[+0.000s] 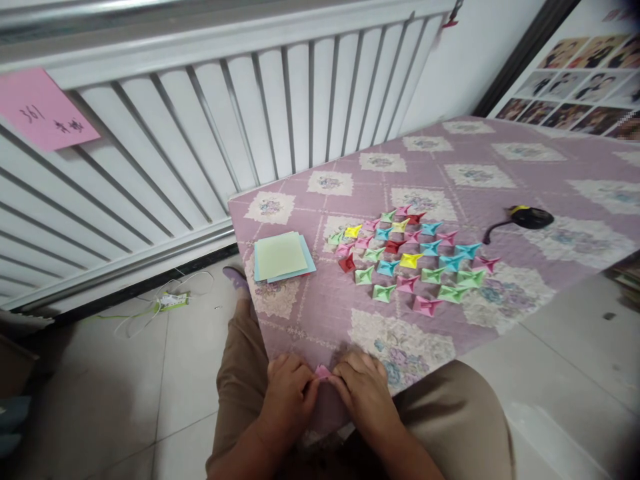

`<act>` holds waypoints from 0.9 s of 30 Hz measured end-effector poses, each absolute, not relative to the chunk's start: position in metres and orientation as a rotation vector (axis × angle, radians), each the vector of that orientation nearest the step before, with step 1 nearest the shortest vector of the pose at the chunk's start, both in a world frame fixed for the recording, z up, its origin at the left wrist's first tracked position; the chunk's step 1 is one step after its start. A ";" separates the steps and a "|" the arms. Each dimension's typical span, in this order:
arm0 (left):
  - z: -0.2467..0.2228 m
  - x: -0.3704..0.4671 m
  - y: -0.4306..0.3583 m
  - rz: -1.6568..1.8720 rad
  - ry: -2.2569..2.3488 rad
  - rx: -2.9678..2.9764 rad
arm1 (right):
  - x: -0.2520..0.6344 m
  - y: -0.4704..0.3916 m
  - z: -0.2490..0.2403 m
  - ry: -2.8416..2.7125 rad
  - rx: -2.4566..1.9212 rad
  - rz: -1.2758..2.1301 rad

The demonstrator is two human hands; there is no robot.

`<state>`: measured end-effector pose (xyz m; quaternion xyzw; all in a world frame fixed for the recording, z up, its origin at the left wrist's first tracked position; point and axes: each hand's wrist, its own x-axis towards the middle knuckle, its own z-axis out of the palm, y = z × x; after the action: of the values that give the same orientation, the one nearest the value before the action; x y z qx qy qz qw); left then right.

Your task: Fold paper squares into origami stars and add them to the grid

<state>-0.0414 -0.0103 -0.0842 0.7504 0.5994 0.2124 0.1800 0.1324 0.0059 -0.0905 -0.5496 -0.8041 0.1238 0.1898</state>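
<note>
A small folded pink paper (323,372) lies at the near edge of the table, pinched between both hands. My left hand (291,390) grips its left side with thumb and curled fingers. On the right side, my right hand (364,390) holds it the same way. Beyond the hands, several folded paper pieces in green, pink, blue, yellow and red stand in slanting rows, among them a yellow one (411,261). A stack of square paper sheets (281,257), pale green on top with blue beneath, rests at the table's left.
The table (320,313) has a purple patterned cloth. A black object with a thin curved arm (531,217) lies at the right. Behind stands a white radiator (295,100) bearing a pink note (47,113). A power strip (173,301) with cables is on the floor at left.
</note>
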 end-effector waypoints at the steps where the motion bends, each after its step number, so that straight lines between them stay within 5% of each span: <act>1: -0.084 -0.041 -0.010 0.568 1.710 2.120 | 0.132 0.006 -0.090 -2.251 -1.560 0.343; 27: -0.066 -0.036 0.010 0.168 1.783 2.207 | 0.120 0.010 -0.082 -2.114 -1.737 0.320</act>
<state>-0.0356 0.0103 -0.0664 0.7678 0.6203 0.0585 0.1493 0.1197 0.0096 -0.0818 -0.6189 -0.7530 0.1141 0.1922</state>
